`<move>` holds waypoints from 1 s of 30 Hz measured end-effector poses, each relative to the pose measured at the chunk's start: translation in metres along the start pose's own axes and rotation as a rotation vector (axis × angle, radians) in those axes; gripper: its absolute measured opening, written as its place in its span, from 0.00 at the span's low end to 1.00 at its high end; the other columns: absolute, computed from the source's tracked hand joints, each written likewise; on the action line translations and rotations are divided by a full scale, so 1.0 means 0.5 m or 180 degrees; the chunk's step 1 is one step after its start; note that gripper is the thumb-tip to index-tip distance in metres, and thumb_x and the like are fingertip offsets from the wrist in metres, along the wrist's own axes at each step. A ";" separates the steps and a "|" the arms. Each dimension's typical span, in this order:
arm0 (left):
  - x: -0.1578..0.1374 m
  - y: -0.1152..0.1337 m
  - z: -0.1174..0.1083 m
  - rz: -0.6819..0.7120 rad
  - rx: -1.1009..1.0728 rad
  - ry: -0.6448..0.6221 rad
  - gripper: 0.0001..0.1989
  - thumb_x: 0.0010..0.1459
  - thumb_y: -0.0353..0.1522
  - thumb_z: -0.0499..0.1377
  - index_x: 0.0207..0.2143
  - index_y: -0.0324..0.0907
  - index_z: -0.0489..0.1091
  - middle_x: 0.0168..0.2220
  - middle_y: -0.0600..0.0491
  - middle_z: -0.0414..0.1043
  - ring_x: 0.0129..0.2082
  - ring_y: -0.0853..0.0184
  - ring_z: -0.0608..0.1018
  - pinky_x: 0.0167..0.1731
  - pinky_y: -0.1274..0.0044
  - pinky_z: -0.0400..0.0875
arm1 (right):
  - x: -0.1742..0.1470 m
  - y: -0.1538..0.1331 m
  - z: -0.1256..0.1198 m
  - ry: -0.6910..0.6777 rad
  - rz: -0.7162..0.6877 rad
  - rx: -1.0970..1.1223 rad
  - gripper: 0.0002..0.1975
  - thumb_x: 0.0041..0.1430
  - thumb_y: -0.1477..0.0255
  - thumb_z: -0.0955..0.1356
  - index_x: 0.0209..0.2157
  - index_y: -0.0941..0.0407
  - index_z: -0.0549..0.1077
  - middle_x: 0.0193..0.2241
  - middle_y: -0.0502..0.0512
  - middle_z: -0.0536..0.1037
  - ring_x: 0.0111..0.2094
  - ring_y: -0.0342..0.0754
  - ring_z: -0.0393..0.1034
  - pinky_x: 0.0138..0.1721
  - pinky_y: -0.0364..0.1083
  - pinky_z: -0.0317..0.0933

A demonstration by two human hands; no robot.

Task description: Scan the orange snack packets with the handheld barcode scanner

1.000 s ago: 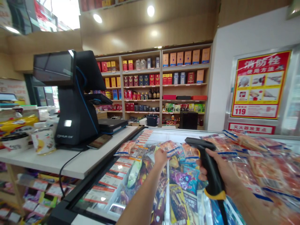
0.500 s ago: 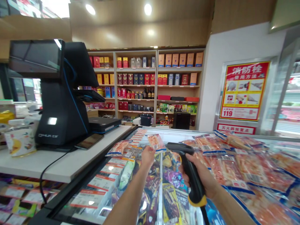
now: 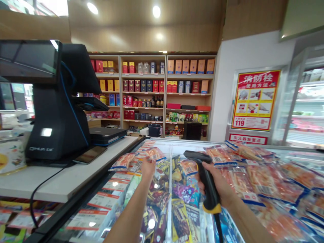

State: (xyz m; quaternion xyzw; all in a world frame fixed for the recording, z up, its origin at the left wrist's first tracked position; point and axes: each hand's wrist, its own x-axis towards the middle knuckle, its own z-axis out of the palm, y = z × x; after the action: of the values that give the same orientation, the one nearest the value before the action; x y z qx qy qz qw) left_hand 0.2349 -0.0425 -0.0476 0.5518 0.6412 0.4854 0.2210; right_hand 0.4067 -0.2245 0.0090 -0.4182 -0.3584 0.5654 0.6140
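Observation:
My right hand is wrapped round the handle of a black and yellow barcode scanner, its head tilted up and to the left. My left hand pinches the near edge of a clear packet of pinkish food with a blue border, low over the freezer's glass top. A similar packet lies just left of that hand. Another single packet rests on the glass by the scanner's head. To the right of my right hand spreads a pile of such packets.
Under the glass lid are bagged frozen goods and rows of price tags. A white counter on the left carries a black till and a phone. The scanner's cable hangs down. Stocked shelves stand behind.
My left hand has moved left with the packet, closer to the packet lying on the left. The view has turned slightly right. My right hand still holds the scanner.

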 end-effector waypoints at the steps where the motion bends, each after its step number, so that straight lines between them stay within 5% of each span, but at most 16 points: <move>1: 0.007 -0.002 -0.011 -0.0047 0.0059 0.0084 0.14 0.52 0.34 0.50 0.42 0.38 0.60 0.41 0.50 0.63 0.36 0.68 0.69 0.34 0.71 0.65 | 0.002 -0.008 -0.011 0.0117 -0.0072 -0.0030 0.14 0.46 0.61 0.62 0.27 0.58 0.65 0.13 0.47 0.67 0.12 0.38 0.59 0.12 0.38 0.55; 9: -0.004 0.021 -0.075 0.0119 0.0440 0.0771 0.20 0.52 0.34 0.49 0.47 0.39 0.55 0.50 0.47 0.53 0.47 0.61 0.61 0.44 0.62 0.56 | 0.009 -0.055 -0.093 0.0710 -0.0371 -0.0101 0.12 0.45 0.62 0.62 0.24 0.58 0.65 0.12 0.47 0.67 0.12 0.38 0.59 0.12 0.38 0.55; 12: -0.049 0.051 -0.044 0.0473 0.0517 0.0314 0.22 0.51 0.34 0.49 0.49 0.37 0.52 0.51 0.44 0.52 0.50 0.61 0.57 0.46 0.68 0.54 | 0.006 -0.064 -0.099 0.0783 -0.0394 -0.0075 0.11 0.46 0.63 0.62 0.24 0.58 0.65 0.12 0.47 0.67 0.11 0.38 0.59 0.11 0.38 0.54; 15: -0.107 0.076 0.016 0.0751 0.0600 -0.0733 0.19 0.46 0.41 0.53 0.39 0.39 0.64 0.36 0.50 0.68 0.38 0.64 0.69 0.36 0.75 0.62 | 0.006 -0.062 -0.098 0.0786 -0.0287 -0.0081 0.12 0.46 0.62 0.62 0.24 0.59 0.65 0.11 0.48 0.67 0.11 0.38 0.59 0.11 0.38 0.54; 20: -0.164 0.094 0.086 0.0755 0.0752 -0.1750 0.15 0.49 0.40 0.51 0.31 0.36 0.66 0.29 0.53 0.68 0.31 0.69 0.71 0.33 0.71 0.64 | 0.014 -0.044 -0.092 0.0568 -0.0189 -0.0098 0.14 0.45 0.60 0.62 0.24 0.59 0.65 0.12 0.48 0.67 0.13 0.39 0.60 0.13 0.39 0.56; 25: -0.132 0.080 0.085 0.0555 0.0395 -0.1981 0.13 0.52 0.35 0.50 0.38 0.37 0.63 0.36 0.51 0.66 0.33 0.70 0.70 0.32 0.73 0.66 | 0.010 -0.036 -0.072 0.0481 -0.0159 -0.0023 0.14 0.45 0.61 0.63 0.27 0.58 0.65 0.15 0.47 0.68 0.13 0.38 0.59 0.12 0.39 0.55; 30: -0.074 0.043 0.065 0.0204 -0.0152 -0.1608 0.14 0.53 0.34 0.49 0.41 0.37 0.61 0.37 0.50 0.65 0.32 0.70 0.70 0.31 0.73 0.67 | 0.001 -0.022 -0.036 -0.0049 -0.0049 0.0209 0.15 0.47 0.60 0.61 0.31 0.57 0.65 0.17 0.47 0.69 0.13 0.37 0.59 0.12 0.39 0.55</move>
State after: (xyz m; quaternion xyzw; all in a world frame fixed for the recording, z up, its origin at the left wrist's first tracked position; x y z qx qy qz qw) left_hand 0.2828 -0.0659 -0.0523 0.6702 0.5362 0.3539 0.3716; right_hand 0.4275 -0.2260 0.0121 -0.3907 -0.3475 0.5753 0.6290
